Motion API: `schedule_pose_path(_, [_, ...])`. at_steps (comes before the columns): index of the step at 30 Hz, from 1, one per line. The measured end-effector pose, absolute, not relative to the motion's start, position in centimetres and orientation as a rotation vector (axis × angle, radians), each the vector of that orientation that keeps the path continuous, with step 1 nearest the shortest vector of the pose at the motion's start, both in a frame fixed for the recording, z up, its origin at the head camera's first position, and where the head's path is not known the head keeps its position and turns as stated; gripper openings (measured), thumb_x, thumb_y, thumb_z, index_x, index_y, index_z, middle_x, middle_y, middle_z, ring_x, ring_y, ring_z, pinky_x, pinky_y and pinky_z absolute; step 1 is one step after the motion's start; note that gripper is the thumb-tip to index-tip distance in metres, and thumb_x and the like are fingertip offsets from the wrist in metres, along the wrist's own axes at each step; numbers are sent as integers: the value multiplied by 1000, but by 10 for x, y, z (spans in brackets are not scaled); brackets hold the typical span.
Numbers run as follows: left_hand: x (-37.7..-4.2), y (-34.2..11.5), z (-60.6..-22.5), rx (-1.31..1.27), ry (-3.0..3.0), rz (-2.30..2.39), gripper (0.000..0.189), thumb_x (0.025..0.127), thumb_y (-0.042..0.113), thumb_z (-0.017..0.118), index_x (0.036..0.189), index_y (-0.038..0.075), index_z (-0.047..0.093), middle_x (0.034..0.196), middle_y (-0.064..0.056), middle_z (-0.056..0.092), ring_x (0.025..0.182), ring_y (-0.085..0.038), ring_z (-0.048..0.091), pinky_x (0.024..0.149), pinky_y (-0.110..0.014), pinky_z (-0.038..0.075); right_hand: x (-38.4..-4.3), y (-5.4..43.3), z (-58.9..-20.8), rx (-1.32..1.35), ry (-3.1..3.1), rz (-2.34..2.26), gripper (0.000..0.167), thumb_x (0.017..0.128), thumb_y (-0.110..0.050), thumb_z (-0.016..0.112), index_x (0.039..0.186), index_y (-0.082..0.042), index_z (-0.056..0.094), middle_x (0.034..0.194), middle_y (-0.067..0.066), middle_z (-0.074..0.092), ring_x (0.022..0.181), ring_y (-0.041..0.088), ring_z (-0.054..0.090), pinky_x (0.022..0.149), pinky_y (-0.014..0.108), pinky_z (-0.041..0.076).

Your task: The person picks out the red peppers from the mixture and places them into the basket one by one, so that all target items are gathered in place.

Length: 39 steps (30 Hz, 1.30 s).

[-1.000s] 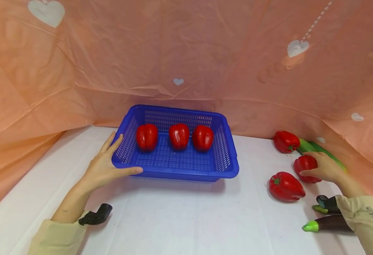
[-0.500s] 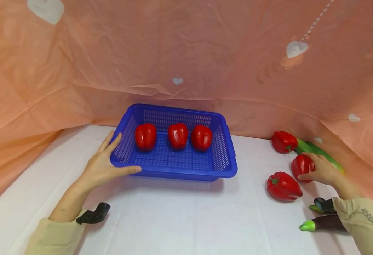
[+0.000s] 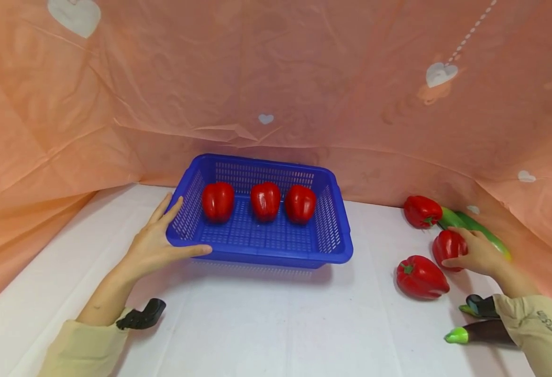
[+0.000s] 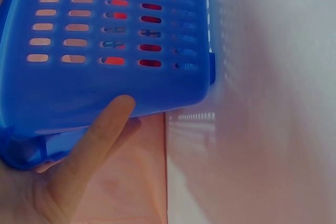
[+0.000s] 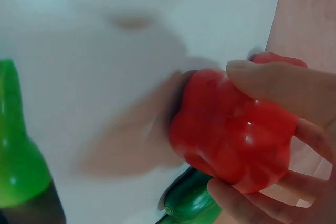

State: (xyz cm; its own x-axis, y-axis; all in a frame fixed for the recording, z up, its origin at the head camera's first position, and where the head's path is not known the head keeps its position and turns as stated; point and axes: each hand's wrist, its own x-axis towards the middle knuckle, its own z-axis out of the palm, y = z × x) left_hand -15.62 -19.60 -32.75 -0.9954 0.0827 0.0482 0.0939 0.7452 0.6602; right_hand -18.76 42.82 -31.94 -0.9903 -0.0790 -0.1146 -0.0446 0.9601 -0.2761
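My left hand (image 3: 150, 252) rests at the near left corner of a blue plastic basket (image 3: 257, 257), fingers spread and straight along its left side. In the left wrist view the thumb lies against the basket's slotted outer wall (image 4: 126, 85). Inside the basket, three red bell peppers (image 3: 265, 201) sit in a row. Far to the right, my right hand (image 3: 481, 254) grips another red bell pepper (image 5: 231, 129), with thumb on one side and fingers on the other. Two more red bell peppers lie beside it, one behind (image 3: 421, 211) and one in front (image 3: 422, 277).
Green cucumber-like vegetables (image 3: 483, 230) lie behind the right hand. Two dark eggplants with green stems (image 3: 485, 333) are partly hidden by the right sleeve (image 3: 537, 324). An orange cloth (image 3: 295, 94) with white hearts hangs behind the white tabletop (image 3: 276, 324).
The head view shifts slightly. The right thumb and fingers stay around the pepper, which keeps its place among the others; the left hand and basket stay put.
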Motion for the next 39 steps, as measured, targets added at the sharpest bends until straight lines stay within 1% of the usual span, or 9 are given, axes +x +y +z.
schedule_pose_path(7, [-156, -194, -331, -162, -2901, -1098, 121, 67, 60, 78, 155, 15, 8, 163, -5, -5, 138, -55, 20, 102, -72, 26, -188, 425, -320, -109, 3009, -410, 90, 67, -17, 84, 133, 14, 30, 120, 48, 27, 105, 64, 32, 70, 62, 53])
schedule_pose_path(16, [-157, -193, -330, -160, -2909, -1117, 121, 68, 60, 78, 155, 15, 8, 163, -5, -6, 138, -55, 20, 101, -73, 26, -188, 417, -320, -165, 3071, -419, 90, 69, -20, 83, 136, 13, 33, 125, 47, 27, 107, 62, 32, 72, 66, 51])
schedule_pose_path(23, [-156, -193, -328, -152, -2914, -1118, 121, 68, 60, 77, 155, 16, 7, 163, -6, -7, 139, -55, 18, 101, -74, 26, -193, 406, -315, -183, 3097, -454, 93, 68, -18, 84, 139, 12, 32, 128, 45, 26, 109, 62, 32, 73, 66, 51])
schedule_pose_path(30, [-156, -195, -327, -145, -2913, -1105, 121, 68, 60, 78, 155, 16, 7, 162, -7, -6, 138, -55, 18, 102, -73, 25, -195, 395, -310, -206, 3115, -461, 90, 68, -19, 84, 137, 11, 35, 129, 43, 28, 110, 60, 34, 74, 64, 52])
schedule_pose_path(39, [-155, -196, -325, -143, -2920, -1102, 121, 68, 61, 77, 155, 14, 7, 162, -7, -7, 138, -56, 19, 101, -74, 26, -198, 384, -305, -260, 3151, -484, 91, 68, -18, 85, 138, 10, 34, 131, 41, 28, 112, 59, 33, 74, 64, 52])
